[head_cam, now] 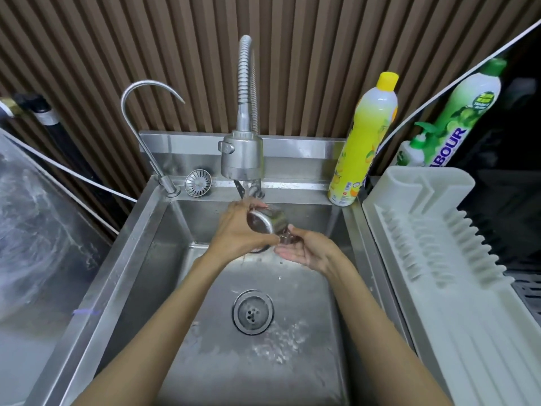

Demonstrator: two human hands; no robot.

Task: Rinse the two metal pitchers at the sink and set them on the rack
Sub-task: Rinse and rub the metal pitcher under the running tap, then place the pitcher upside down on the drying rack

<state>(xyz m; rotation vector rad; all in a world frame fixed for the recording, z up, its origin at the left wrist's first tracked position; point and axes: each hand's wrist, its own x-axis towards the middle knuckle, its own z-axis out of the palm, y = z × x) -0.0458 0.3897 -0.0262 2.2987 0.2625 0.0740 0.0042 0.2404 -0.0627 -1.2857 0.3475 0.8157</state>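
steel sink, tap running. pitcher gripped tilted by left hand; right hand held open beneath. mouth should be turned into stream, drained before rack.

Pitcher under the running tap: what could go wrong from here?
1. The wet pitcher lies tilted in the left hand alone, with the right hand open beneath it; it may slip into the sink.
2. The way to the rack passes the tall yellow bottle on the sink's corner, which a careless swing could tip.
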